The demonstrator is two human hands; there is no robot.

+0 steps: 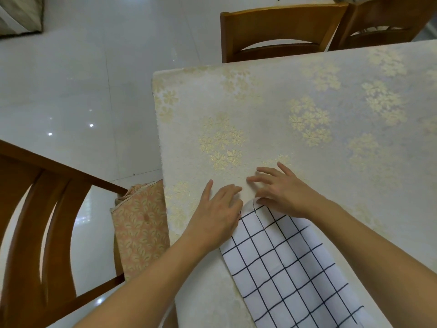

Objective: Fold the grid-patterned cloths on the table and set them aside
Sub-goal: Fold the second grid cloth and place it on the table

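On the table [295,95], both hands — left hand [216,214], right hand [283,192] — press with flat, straight fingers on the far end of the cloth [290,275], probably to flatten its fold.

A cream tablecloth with pale gold flower clusters [295,110] covers the table, its left edge running from far to near. At the far side stand two brown wooden chairs: one with an arched back rail [281,31] at the table's far left corner, and a second [387,22] just to its right, partly cut off. At the near left, a third brown wooden chair with curved back slats [35,221] carries a peach leaf-patterned seat cushion [139,230] tucked beside the table edge. Glossy white floor tiles [71,91] spread to the left.
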